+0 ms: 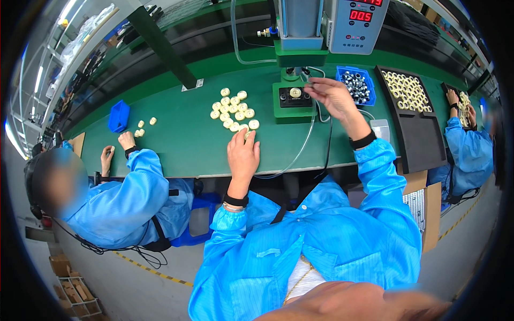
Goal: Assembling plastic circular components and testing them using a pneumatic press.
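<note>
My left hand [243, 156] has its fingertips around a cream round wheel-like part at the near side of a loose group of cream wheels [233, 108] on the green table. My right hand [333, 98] is raised just right of the press fixture [285, 100], thumb and fingers pinched together. Whatever sits in that pinch is small and dark, too small to name. One cream wheel [295, 92] lies in the fixture's black block, under the press head [292, 70]. The right fingertips are beside the block and apart from that wheel.
Behind my right hand stands a blue bin [356, 85] of small metal parts. Right of it lies a black tray [407, 134] with rows of cream wheels. A control box [357, 27] is beside the press. A clear hose [308, 140] crosses the table. Co-workers sit left and right.
</note>
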Demonstrator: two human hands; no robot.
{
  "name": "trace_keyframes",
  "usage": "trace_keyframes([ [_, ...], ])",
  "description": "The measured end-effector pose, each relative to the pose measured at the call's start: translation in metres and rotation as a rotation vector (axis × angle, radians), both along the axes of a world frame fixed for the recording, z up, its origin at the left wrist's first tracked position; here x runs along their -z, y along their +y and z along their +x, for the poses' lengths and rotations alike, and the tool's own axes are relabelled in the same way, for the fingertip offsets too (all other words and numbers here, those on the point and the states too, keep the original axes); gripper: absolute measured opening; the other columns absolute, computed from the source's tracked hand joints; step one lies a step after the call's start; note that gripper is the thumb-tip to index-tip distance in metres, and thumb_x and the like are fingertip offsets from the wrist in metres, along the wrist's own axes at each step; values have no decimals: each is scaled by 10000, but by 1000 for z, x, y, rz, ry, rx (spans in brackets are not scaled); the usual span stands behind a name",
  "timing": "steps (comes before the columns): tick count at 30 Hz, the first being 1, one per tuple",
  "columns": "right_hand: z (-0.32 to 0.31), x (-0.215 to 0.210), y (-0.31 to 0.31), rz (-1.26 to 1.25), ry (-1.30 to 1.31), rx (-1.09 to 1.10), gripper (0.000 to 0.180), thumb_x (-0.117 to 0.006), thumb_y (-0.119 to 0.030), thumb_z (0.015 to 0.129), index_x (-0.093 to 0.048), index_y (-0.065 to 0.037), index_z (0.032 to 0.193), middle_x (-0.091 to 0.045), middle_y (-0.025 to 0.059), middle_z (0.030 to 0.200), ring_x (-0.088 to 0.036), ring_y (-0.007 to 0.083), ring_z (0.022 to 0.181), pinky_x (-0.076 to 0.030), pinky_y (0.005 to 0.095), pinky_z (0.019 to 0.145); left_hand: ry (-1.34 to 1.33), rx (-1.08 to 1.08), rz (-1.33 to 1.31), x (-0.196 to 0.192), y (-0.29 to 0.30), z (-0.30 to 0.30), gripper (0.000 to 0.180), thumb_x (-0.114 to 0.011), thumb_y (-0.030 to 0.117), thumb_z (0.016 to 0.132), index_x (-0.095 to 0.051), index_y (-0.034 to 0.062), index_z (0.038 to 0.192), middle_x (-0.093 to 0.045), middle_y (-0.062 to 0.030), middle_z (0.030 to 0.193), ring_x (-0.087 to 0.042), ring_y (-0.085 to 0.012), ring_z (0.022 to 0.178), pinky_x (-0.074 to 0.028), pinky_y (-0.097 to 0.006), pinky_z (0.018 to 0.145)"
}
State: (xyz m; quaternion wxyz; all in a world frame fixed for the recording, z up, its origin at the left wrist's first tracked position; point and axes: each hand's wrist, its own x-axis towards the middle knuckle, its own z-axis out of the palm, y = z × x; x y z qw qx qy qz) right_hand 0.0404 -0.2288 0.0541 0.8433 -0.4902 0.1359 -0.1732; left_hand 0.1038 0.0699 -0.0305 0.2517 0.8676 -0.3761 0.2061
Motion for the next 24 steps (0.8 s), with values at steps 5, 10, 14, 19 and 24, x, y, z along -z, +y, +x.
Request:
trace_keyframes([
  [5, 26, -6, 22, 190, -69, -65, 249, -491, 91, 900, -511, 142, 1143, -585, 235, 1151, -616, 337, 1079, -528, 373, 974, 1, 3, -3, 1, -1, -1, 346, -691, 145, 790, -645, 51, 1120, -577, -138, 1216, -540, -330, 1118, -432, -440, 942],
  [10, 26, -20, 30, 330, -183, -98, 244, -447, 132, 888, -508, 150, 1123, -539, 225, 1167, -550, 358, 1162, -479, 406, 1047, -13, 6, -32, 0, 1, -2, 332, -695, 136, 790, -648, 60, 1109, -590, -129, 1195, -556, -322, 1098, -440, -432, 927],
  [14, 18, -29, 35, 356, -212, -91, 263, -423, 142, 877, -513, 159, 1124, -534, 234, 1183, -543, 364, 1163, -463, 413, 1063, -18, 4, -27, -1, 2, -1, 333, -695, 135, 790, -646, 55, 1109, -591, -132, 1191, -558, -325, 1090, -442, -433, 920],
  [19, 14, -29, 26, 298, -299, -182, 358, -435, 137, 838, -485, 137, 1192, -535, 231, 1209, -540, 378, 1175, -461, 441, 1051, -23, 10, -26, -1, 2, -1, 339, -695, 135, 790, -643, 55, 1115, -592, -131, 1188, -558, -327, 1085, -442, -435, 915],
  [24, 3, -28, 29, 153, -289, -253, 499, -499, 42, 853, -406, 35, 1344, -523, 229, 1271, -545, 396, 1186, -497, 448, 986, -22, 18, -26, -2, 0, -1, 344, -698, 133, 786, -641, 54, 1116, -594, -132, 1185, -561, -325, 1081, -443, -436, 914],
])
